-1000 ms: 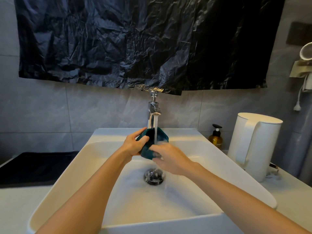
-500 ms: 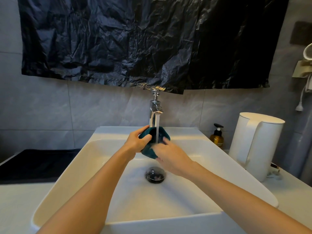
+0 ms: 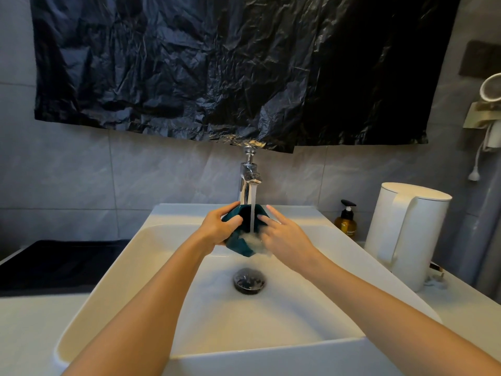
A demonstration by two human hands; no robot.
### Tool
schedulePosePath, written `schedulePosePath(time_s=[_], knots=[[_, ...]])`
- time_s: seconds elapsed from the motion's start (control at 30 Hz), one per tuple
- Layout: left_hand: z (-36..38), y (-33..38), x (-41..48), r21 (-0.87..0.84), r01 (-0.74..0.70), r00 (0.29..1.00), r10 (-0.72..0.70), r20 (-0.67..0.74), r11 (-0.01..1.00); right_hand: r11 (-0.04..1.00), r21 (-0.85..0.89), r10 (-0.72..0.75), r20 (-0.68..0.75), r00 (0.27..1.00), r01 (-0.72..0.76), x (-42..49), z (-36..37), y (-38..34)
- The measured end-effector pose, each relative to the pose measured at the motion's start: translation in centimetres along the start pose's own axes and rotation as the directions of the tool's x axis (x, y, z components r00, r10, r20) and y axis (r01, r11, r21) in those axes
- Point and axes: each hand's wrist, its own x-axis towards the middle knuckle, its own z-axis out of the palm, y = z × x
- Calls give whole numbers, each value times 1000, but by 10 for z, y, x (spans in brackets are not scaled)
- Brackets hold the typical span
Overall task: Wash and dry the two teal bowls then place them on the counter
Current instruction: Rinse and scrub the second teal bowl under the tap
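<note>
At frame centre we see the white sink (image 3: 162, 240); over it our left hand (image 3: 217, 229) grips a tilted teal bowl (image 3: 238, 244) under the tap (image 3: 248, 183), while our right hand (image 3: 284, 237), fingers spread, touches inside it.

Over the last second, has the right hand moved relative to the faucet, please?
Yes. The right hand has opened, fingers lifting toward the faucet, off the bowl.

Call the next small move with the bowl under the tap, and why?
Probably rub the right hand's fingers around inside the teal bowl. The left hand grips its rim, tilted under the running faucet, and water is foaming inside, so rinsing looks unfinished.
</note>
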Motion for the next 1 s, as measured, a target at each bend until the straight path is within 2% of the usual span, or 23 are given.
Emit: schedulePosePath(time_s=[0.07, 0.1, 0.13, 0.17, 0.27, 0.33, 0.4, 0.43, 0.47, 0.5, 0.53, 0.57, 0.6, 0.63, 0.73, 0.8, 0.87, 0.9, 1.0], knots=[[1, 1, 1, 5, -14, 1000, 14, -12, 1000, 990, 141, -11, -46, 999, 17, 3, -2, -4], [1, 0, 1, 15, -16, 1000, 17, -17, 1000, 976, 217, 7, -18, 1000, -3, 3, -4, -7], [0, 0, 2, 29, -18, 1000, 19, -19, 999, 965, 260, 22, 23, 999, -27, 1, -4, -9], [0, -1, 3, 41, -17, 1000, 18, -16, 999, 962, 270, 35, -2, 999, -33, 0, -4, -8], [-2, -1, 3, 33, 2, 1000, -2, 4, 999, 991, 131, 32, -73, 997, -22, -2, 5, -2], [-1, -1, 4, 26, 3, 1000, -3, 4, 1000, 1000, 28, 15, -57, 998, -13, 0, 8, -5], [-1, -2, 4, 14, 2, 1000, -1, -4, 1000, 993, 111, 47, -4, 999, -46, 5, 1, -16], [-1, -3, 4, 0, 10, 1000, -10, -11, 1000, 956, 268, 111, 39, 993, -117, 8, -6, -22], [-2, -4, 4, -19, 25, 999, -25, -20, 1000, 865, 455, 188, 95, 978, -211, 12, -12, -27], [-3, -5, 5, -41, 41, 999, -42, -29, 998, 712, 632, 250, 178, 952, -305, 16, -19, -31], [-4, -5, 4, -67, 56, 998, -58, -37, 996, 564, 746, 271, 236, 933, -353, 18, -20, -33], [-5, -5, 4, -91, 69, 997, -73, -38, 993, 490, 802, 277, 227, 933, -341, 19, -19, -34], [-6, -6, 4, -111, 81, 996, -86, -34, 991, 480, 821, 266, 199, 943, -309, 19, -18, -32], [-7, -7, 4, -121, 96, 995, -100, -24, 988, 523, 809, 227, 170, 959, -268, 17, -14, -29], [-7, -8, 3, -90, 139, 989, -134, 57, 986, 790, 607, 15, 119, 993, -85, 13, 0, -11], [-4, -9, 2, -33, 151, 983, -147, 110, 988, 910, 413, -34, 187, 982, -48, 8, 3, -1], [-2, -9, 2, -11, 164, 980, -161, 116, 986, 935, 348, 5, 194, 981, -74, 5, 3, -4], [-2, -9, 2, -15, 178, 978, -175, 110, 984, 921, 381, 24, 170, 985, -89, 4, 2, -9], [-2, -8, 2, -24, 216, 971, -212, 109, 976, 771, 617, 73, 158, 985, -156, 9, -10, -19]])
